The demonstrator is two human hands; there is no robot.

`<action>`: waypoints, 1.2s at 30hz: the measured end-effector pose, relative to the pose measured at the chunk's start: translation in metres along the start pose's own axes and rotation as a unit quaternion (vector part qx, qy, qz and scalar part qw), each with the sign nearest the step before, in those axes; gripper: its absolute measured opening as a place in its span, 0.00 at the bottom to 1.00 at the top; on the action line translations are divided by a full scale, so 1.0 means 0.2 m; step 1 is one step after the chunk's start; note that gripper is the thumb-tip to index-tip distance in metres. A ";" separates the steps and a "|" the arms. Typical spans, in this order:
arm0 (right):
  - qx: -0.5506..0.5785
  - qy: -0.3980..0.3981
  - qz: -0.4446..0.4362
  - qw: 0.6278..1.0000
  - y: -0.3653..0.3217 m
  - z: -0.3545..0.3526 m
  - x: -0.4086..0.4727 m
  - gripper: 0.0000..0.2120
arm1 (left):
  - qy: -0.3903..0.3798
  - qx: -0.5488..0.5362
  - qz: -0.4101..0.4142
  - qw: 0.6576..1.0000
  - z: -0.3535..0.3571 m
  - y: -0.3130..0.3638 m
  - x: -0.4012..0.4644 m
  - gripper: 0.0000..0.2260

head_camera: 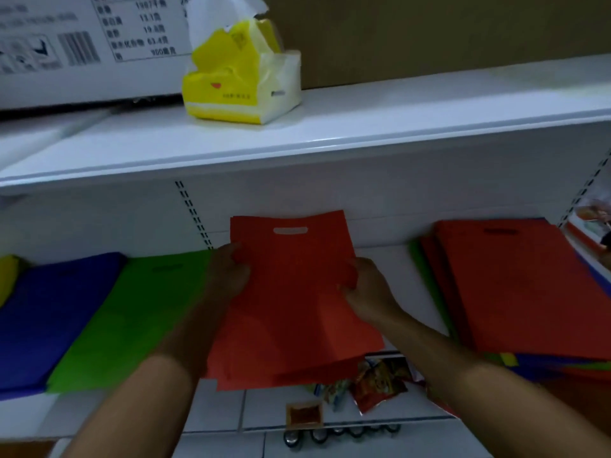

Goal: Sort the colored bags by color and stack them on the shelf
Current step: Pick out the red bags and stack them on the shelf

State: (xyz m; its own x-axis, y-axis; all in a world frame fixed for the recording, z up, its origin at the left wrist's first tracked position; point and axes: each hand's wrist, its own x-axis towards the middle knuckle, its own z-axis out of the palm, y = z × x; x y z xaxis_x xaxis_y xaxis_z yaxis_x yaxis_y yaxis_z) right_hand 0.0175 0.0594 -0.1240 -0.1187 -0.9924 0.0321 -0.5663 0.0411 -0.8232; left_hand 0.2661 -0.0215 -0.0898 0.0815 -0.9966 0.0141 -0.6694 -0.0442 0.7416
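Red bags, small sheaf, were held between both hands over lower shelf; long axis ran away from person, handle cutout at far end. Left hand pinched left edge, right hand pinched right edge. Green stack lay just left; red pile lay farther right, nearer right hand.

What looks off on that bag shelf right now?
The right-hand pile is still mixed: red on top, with green, blue and yellow edges poking out beneath, fanned and askew. The blue stack and green stack lie flat. Both hands hold a red bag bundle.
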 end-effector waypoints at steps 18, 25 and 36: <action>-0.079 -0.136 0.033 0.987 0.18 0.26 0.09 0.37 | -0.050 -0.005 -0.043 0.998 0.16 -0.27 0.09 0.08; -0.111 -0.138 0.042 0.983 0.19 0.17 0.06 0.38 | -0.028 0.037 -0.025 0.999 0.15 -0.14 0.05 0.23; -0.149 0.022 0.069 0.986 0.42 -0.52 -0.02 0.32 | -0.090 0.020 0.064 0.994 0.57 0.62 -0.08 0.28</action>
State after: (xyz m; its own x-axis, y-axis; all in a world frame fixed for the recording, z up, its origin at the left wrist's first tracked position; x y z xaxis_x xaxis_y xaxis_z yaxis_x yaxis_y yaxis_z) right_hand -0.1148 0.0784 -0.1340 -0.2417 -0.9696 -0.0387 -0.7565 0.2133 -0.6182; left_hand 0.0976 -0.0193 -0.0745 -0.1369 -0.9905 -0.0161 -0.6943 0.0843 0.7147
